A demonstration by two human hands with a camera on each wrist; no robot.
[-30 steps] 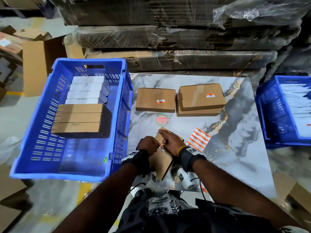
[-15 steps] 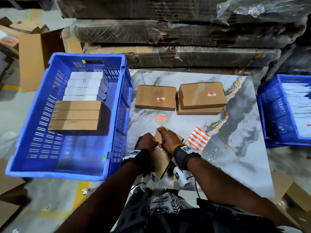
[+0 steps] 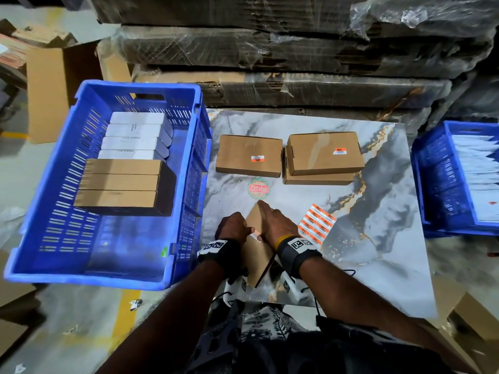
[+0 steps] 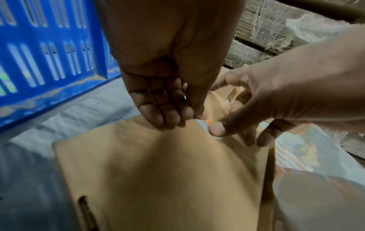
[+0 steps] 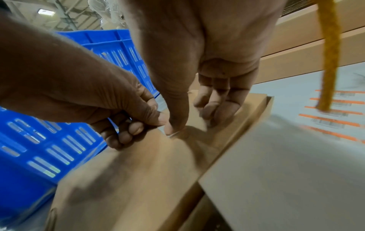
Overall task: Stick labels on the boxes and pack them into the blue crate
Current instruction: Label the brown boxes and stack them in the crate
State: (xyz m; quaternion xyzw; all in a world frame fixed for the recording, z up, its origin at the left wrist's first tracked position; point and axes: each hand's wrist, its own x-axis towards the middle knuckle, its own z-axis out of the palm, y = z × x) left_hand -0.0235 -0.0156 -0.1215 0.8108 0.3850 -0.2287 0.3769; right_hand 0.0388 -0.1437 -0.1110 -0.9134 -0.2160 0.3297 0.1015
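Now, label [image 4: 205,123]: both hands have stayed on it, and it lies nearly flat on the box [image 3: 256,255] (close to stuck).
Left hand [image 3: 232,228]: pinches one end.
Right hand [image 3: 278,225]: thumb presses the other.
Box: near table edge, beside the blue crate [image 3: 89,268]; packing comes next.

Marble-patterned surface [image 3: 378,252] bearing a round printed sticker [image 3: 258,188]. Behind it, stacked flattened cartons wrapped in clear film [image 3: 297,49]. Far left, an open brown carton [image 3: 48,90] on the floor. Far right, a second blue crate [image 3: 434,184] filled with white packets [image 3: 478,168].
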